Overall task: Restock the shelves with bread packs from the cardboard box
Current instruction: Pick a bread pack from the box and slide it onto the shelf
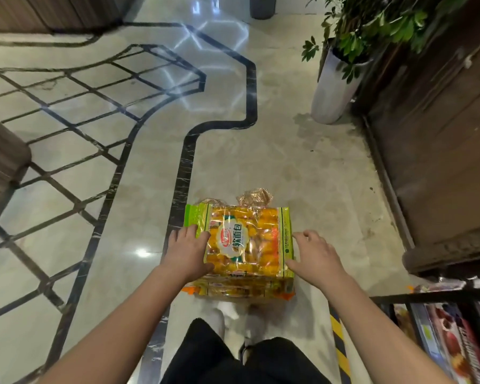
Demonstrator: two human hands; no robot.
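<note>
Between the fingers (190, 231) of both hands, above a polished stone floor (316, 176), a stack of bread packs (250, 239) is held at its two short sides. The left hand (187, 252) curls over the top pack's left edge, while the right hand (317, 257) bends its fingers and thumb against the right edge. The shelf (427, 297), with other goods on it, lies just right of the right hand's fingers; no cardboard box is in view. The step in hand appears to be carrying the stack to the shelf. It would go best with even pressure from both sides and the stack kept level, since the slick wrappers could slide apart and soft bread crushes easily.
</note>
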